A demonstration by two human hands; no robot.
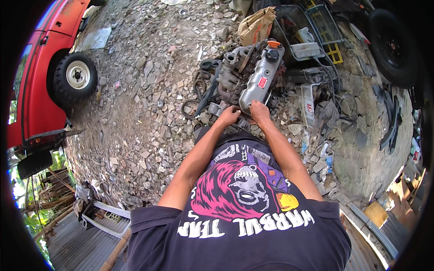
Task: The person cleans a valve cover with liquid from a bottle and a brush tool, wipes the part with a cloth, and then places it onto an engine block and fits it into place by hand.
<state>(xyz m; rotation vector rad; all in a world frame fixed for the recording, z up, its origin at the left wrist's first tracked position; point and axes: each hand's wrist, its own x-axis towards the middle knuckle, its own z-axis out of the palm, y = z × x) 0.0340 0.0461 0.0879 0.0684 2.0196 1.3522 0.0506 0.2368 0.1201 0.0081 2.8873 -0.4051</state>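
A car engine (230,80) lies on the rubble ground in front of me, with a long silver valve cover (261,78) on its right side. The cover has an orange cap (273,44) and a black round part at its far end, and a red label near the middle. My right hand (259,112) is closed at the near end of the cover; what its fingers grip is too small to make out. Just left of it, my left hand (229,116) is closed low at the engine's near end. Its fingertips are partly hidden, and I cannot see what they hold.
Black belts or hoses (190,109) lie left of the engine. Beyond it stands a brown paper sack (256,27), beside plastic crates (324,25). A white basket (306,103) is at the right, a loose tyre (391,49) far right. A red vehicle (43,77) stands left.
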